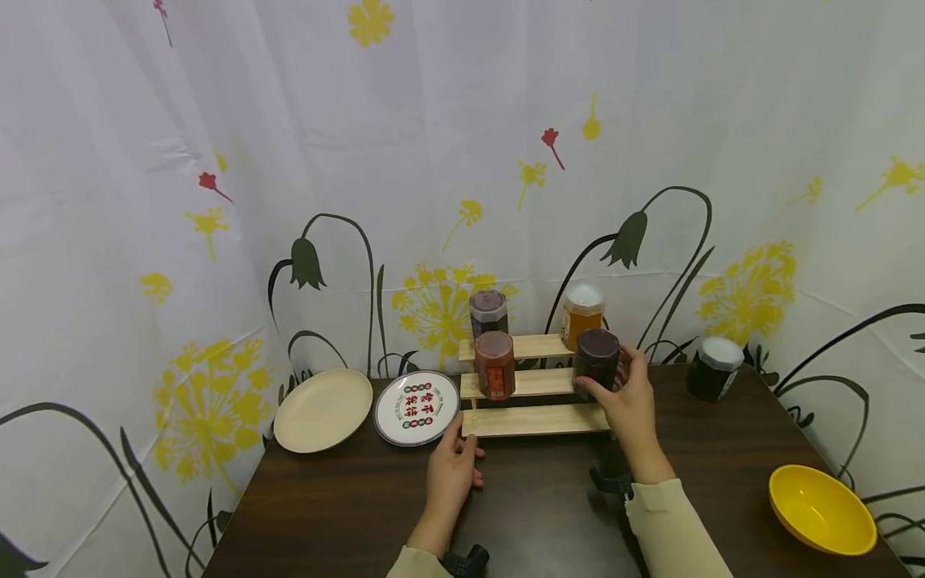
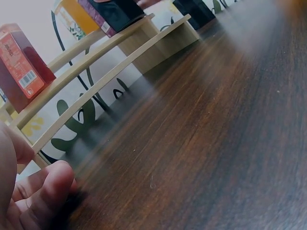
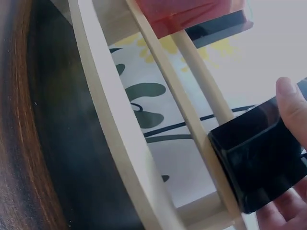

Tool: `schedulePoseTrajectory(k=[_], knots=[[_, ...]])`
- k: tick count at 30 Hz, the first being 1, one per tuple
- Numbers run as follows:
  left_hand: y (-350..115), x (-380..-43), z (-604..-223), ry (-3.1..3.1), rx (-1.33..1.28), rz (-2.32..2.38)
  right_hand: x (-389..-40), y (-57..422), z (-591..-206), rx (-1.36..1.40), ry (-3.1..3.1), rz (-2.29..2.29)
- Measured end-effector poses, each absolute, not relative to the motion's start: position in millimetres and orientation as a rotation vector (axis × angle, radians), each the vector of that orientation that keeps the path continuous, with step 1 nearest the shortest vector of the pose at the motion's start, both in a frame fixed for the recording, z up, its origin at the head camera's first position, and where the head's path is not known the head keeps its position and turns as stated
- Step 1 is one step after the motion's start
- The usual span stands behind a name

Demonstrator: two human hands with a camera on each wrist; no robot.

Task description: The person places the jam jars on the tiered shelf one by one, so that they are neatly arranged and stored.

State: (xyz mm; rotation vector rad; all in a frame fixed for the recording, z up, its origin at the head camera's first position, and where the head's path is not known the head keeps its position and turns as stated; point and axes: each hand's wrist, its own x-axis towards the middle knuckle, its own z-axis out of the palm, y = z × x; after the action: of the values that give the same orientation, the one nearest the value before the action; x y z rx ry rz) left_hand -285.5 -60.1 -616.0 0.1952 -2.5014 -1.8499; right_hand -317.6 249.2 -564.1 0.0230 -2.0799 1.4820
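A three-tier wooden rack (image 1: 538, 421) stands at the back of the table. On its middle tier, my right hand (image 1: 633, 401) grips a dark jar (image 1: 596, 357), thumb on the near side and fingers round the right. The base of this jar (image 3: 264, 158) meets the middle slat in the right wrist view. My left hand (image 1: 450, 474) holds the rack's front left corner between thumb and fingers. A reddish-brown jar (image 1: 495, 369) sits left on the middle tier. Behind it, on the top tier, is a purple-lidded jar (image 1: 488, 311); an amber jar with a white lid (image 1: 581, 317) stands top right.
To the rack's left, a white plate with printed characters (image 1: 417, 408) and a cream plate (image 1: 323, 410) lean near the curtain (image 1: 448, 120). Right of it stand a dark white-lidded jar (image 1: 714, 369) and, closer, a yellow bowl (image 1: 822, 510) on the dark wooden table (image 1: 325, 514).
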Motion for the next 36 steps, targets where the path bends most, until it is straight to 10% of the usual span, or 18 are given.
schedulePoseTrajectory(k=[36], knots=[[-62.6, -283.7, -615.8, -2.463, 0.169, -1.891, -321.3, 230.4, -579.0, -0.040, -2.044, 1.385]])
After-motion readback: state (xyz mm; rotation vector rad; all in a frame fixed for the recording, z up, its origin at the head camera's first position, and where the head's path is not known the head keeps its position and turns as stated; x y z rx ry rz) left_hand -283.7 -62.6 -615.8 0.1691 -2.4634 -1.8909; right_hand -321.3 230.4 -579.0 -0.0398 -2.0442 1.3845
